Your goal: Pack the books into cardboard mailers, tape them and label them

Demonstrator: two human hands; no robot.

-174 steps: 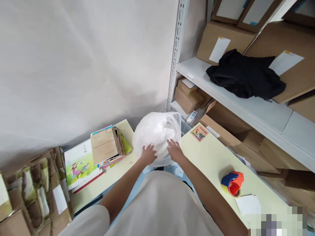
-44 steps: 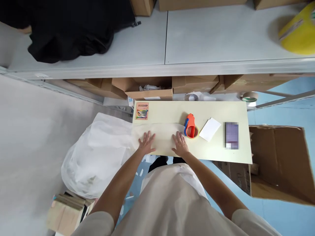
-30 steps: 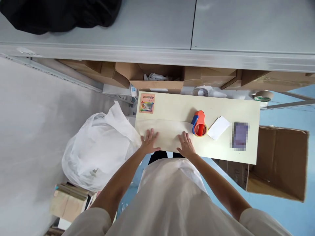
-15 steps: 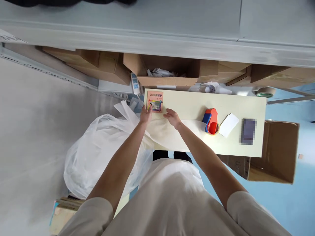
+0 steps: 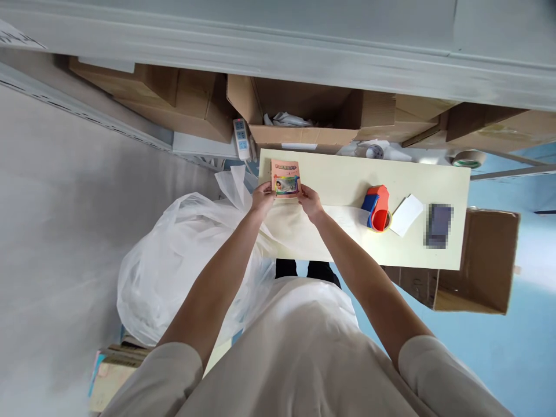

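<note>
A small pink booklet with a colourful picture lies near the far left corner of the pale yellow table. My left hand grips its left edge and my right hand grips its right edge, fingers curled on it. Under my wrists a flat white bag lies spread on the table. Off the table's left end bulges a big white plastic sack of such bags.
An orange and blue tape dispenser, a white card and a blurred dark phone lie to the right. Open cardboard boxes sit under the grey shelf. Another box stands on the blue floor at right.
Both hands left the flat white bag, moved to the table's far left corner and closed on the pink booklet. The view shifted down from the shelf.
</note>
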